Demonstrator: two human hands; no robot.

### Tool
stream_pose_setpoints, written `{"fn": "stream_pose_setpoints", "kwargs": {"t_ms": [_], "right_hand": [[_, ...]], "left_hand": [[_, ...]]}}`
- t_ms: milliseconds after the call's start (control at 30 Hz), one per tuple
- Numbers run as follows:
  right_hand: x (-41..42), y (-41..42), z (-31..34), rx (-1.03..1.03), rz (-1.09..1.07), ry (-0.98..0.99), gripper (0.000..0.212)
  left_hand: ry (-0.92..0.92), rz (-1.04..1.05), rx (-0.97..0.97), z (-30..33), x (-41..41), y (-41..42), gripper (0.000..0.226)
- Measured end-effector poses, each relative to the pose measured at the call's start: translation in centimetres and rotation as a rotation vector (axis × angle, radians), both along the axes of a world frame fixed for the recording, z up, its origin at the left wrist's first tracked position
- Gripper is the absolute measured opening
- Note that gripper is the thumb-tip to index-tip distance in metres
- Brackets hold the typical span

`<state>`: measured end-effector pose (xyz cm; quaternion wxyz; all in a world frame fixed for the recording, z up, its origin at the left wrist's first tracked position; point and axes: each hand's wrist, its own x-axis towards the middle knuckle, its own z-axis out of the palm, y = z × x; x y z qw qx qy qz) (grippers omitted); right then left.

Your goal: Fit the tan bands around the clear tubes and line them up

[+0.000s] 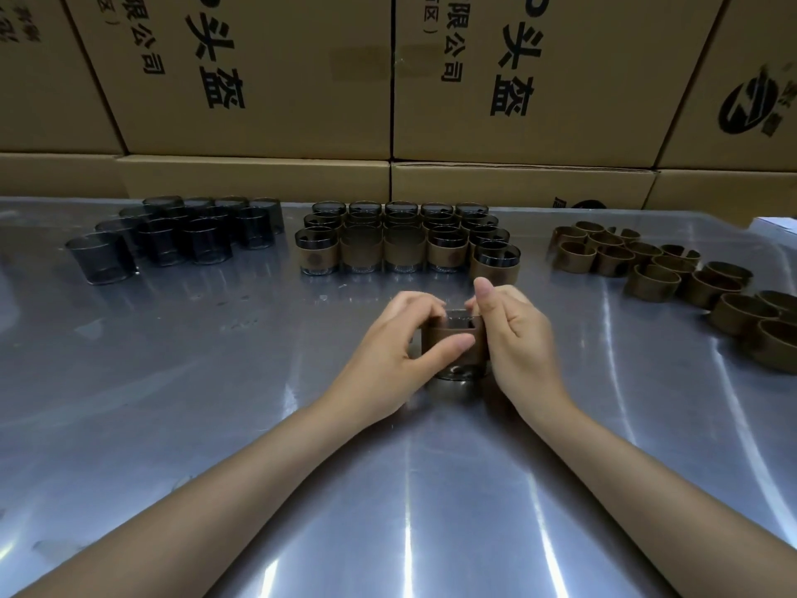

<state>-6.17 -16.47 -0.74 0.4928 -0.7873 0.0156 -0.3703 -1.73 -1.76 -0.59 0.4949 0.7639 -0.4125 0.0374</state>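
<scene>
Steel table is carrying everything; the banded rows are the landmark. Bare tubes are sitting left of them, loose tan bands right. Just in front of them, the clear tube is standing with a tan band partway down. Left hand and right hand are curling round it, fingertips pinching the band. Best practice: pushing evenly both sides, keeping the band level, matching row height.
</scene>
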Motion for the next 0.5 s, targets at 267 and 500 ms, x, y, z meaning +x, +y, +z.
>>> {"fn": "stream_pose_setpoints", "kwargs": {"t_ms": [267, 500], "right_hand": [[0.9, -0.8, -0.5, 0.043, 0.035, 0.150, 0.012], [2.6, -2.7, -0.7, 0.204, -0.141, 0.259, 0.040]], "left_hand": [[0.087, 0.112, -0.013, -0.8, 2.9, -0.2, 0.035], [0.205, 0.187, 0.009, -0.5, 7.8, -3.4, 0.068]]}}
